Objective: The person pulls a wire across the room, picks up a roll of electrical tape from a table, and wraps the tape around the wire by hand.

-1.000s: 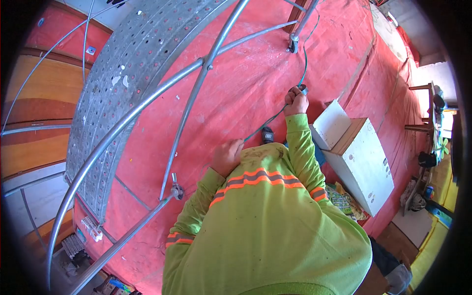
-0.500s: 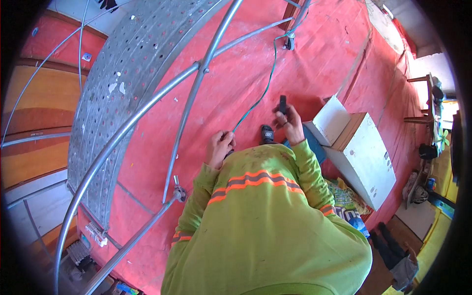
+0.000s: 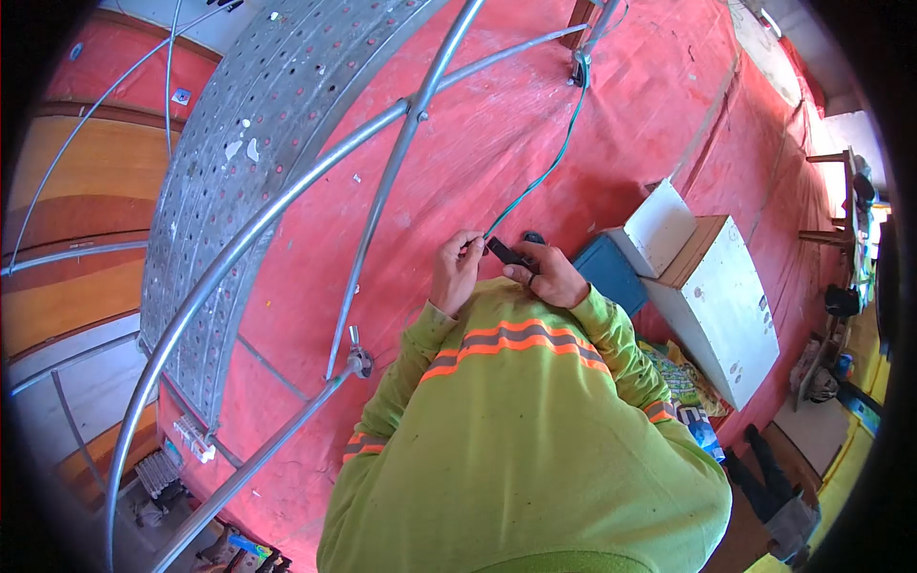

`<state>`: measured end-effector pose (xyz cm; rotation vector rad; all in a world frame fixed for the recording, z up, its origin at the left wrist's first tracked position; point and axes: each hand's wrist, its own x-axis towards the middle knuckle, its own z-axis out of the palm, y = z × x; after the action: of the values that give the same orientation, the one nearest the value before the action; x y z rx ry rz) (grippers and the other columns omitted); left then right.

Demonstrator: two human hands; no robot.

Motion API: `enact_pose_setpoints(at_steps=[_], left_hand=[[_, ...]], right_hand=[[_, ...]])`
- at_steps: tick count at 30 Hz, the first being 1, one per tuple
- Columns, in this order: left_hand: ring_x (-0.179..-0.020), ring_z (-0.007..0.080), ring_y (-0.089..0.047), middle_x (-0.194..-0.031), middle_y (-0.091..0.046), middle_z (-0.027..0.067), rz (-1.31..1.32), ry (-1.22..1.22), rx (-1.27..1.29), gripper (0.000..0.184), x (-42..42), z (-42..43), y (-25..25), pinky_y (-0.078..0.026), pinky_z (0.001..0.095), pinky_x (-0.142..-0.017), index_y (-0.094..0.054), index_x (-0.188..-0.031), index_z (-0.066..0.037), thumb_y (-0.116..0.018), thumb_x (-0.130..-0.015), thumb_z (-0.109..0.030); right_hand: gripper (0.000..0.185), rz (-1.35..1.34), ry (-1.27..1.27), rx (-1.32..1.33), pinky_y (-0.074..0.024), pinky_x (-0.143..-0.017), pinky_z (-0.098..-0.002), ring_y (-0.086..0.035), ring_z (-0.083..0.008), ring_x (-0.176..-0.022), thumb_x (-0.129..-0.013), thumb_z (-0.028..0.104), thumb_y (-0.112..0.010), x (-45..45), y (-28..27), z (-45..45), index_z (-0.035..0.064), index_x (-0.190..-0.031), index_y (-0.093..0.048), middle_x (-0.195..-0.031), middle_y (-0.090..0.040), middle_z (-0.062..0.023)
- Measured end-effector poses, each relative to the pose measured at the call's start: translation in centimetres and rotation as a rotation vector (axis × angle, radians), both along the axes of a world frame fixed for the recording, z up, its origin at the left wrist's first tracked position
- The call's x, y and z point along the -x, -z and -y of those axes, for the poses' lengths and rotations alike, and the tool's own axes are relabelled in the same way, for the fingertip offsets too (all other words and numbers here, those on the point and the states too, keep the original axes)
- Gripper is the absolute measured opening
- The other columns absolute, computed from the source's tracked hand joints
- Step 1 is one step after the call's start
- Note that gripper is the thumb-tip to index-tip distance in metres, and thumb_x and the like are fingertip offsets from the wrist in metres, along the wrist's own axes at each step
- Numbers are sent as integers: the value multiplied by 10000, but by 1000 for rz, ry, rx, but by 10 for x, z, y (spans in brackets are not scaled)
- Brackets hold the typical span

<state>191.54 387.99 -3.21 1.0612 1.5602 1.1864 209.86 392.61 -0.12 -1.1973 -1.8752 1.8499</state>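
Observation:
A thin green cable (image 3: pixel 544 180) runs down from the scaffold leg and ends at my left hand (image 3: pixel 456 274), whose fingers are pinched on it. My right hand (image 3: pixel 555 275) is closed around a small black object (image 3: pixel 506 253), too small in view to name for certain. The black object points toward the cable end, close to my left fingertips. I cannot tell whether the two touch. Both hands are in front of the waist of a green sweatshirt (image 3: pixel 525 430). A dark shoe shows partly behind my right hand.
To the left, a metal scaffold (image 3: pixel 258 224) with wheels crosses in front of a perforated grey plank (image 3: pixel 258 143). White boxes (image 3: pixel 716 315) and a blue box (image 3: pixel 608 275) stand at right on the red floor sheet (image 3: pixel 611 143). A person (image 3: pixel 778 497) is at lower right.
My right hand has moved left and down, bringing the black object from upright to tilted beside my left hand. My left hand has moved slightly right and up with the cable.

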Motion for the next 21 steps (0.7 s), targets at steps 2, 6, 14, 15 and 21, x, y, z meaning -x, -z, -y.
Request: enact_pose_setpoints(at_steps=[2, 6, 14, 15, 21], left_hand=[[-645, 160, -573, -695, -592, 69, -227, -14, -183, 119, 0, 1, 5, -467, 282, -614, -604, -931, 18, -567, -874, -80], [-628, 186, -582, -714, -602, 96, -132, -57, -96, 67, -3, 5, 1, -464, 296, -589, -603, -893, 4, -582, -851, -43], [-614, 262, -587, -741, -603, 150, -328, -26, -6, 67, -2, 9, 5, -456, 342, -563, -585, -881, 0, -560, -865, -60], [-620, 272, -587, -748, -604, 155, -329, -28, 19, 74, -1, 9, 4, -454, 348, -562, -582, -890, -1, -557, -868, -67], [-654, 202, -592, -775, -621, 125, -275, -74, -68, 84, -5, 8, -10, -454, 311, -574, -577, -925, 0, -528, -879, -50]], right_hand=[[385, 7, 17, 48, -450, -660, -348, -567, -186, -713, -869, 254, -617, 4, -5, 1, -49, -1096, -552, -758, -604, -143], [345, 66, 33, 178, -461, -670, -340, -583, -189, -725, -867, 212, -606, 9, -14, -1, -54, -1083, -562, -781, -623, -151], [332, 95, 31, 90, -468, -676, -352, -602, -201, -718, -842, 223, -637, 18, 0, 5, -43, -1037, -603, -795, -628, -172], [333, 128, 13, 107, -467, -681, -355, -607, -208, -725, -841, 232, -639, 19, -6, 4, -39, -1033, -607, -798, -630, -173], [336, 75, 45, 54, -466, -672, -375, -622, -243, -713, -834, 259, -644, 20, 4, 8, -23, -1015, -614, -768, -633, -174]])
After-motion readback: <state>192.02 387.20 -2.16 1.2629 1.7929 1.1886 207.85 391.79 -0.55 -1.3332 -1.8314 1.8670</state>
